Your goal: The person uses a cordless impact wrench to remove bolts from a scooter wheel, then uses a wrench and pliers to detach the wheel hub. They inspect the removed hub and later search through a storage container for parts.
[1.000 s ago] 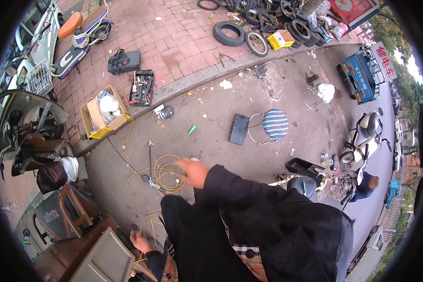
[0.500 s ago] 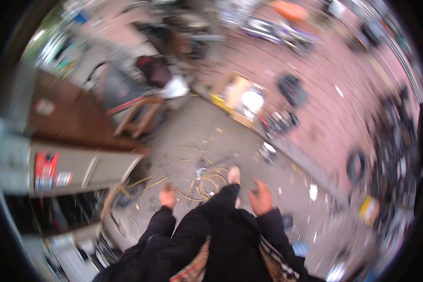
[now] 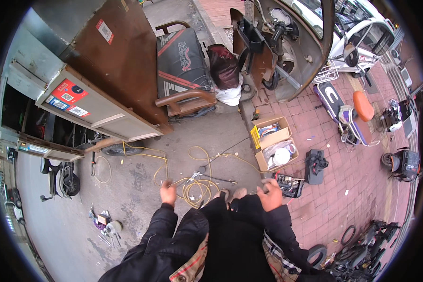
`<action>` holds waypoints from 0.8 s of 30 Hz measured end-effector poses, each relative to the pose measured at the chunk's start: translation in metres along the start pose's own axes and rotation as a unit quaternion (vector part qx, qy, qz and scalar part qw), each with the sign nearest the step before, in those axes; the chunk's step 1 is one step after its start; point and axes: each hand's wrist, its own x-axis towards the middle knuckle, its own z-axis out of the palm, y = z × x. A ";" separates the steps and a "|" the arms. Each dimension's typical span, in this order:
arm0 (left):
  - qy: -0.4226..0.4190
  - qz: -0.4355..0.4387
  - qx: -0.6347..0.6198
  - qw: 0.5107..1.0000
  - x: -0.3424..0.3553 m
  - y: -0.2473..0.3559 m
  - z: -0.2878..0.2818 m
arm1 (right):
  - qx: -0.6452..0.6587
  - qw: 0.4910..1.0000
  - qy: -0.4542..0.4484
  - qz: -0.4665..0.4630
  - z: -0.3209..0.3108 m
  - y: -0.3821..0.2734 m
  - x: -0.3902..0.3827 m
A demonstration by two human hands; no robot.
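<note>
Though it earlier overlapped the coiled yellow hose (image 3: 185, 191), the half-open, empty bare right hand (image 3: 270, 194) is now right of it; the curled left hand (image 3: 168, 193), contents unclear, left.

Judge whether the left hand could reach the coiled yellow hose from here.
Probably yes: the yellow hose has loops just right of the left hand in the picture, with nothing seen between. The hand's height is hard to judge, so bending may be needed.
</note>
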 end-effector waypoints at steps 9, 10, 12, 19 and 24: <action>0.158 -0.145 -0.153 0.965 -0.085 -0.007 0.003 | 0.121 0.969 -0.215 -0.019 0.019 0.018 0.107; 0.170 -0.144 -0.157 0.962 -0.094 -0.004 0.012 | 0.109 0.963 -0.242 -0.038 0.018 0.026 0.121; 0.189 -0.160 -0.166 0.955 -0.111 0.003 0.042 | 0.120 0.958 -0.258 -0.041 0.012 0.047 0.152; 0.164 -0.125 0.002 0.979 -0.135 0.053 0.117 | 0.090 0.967 -0.229 -0.070 -0.012 0.151 0.225; 0.184 -0.134 -0.031 0.973 -0.144 0.070 0.143 | 0.039 0.956 -0.274 -0.094 -0.033 0.180 0.259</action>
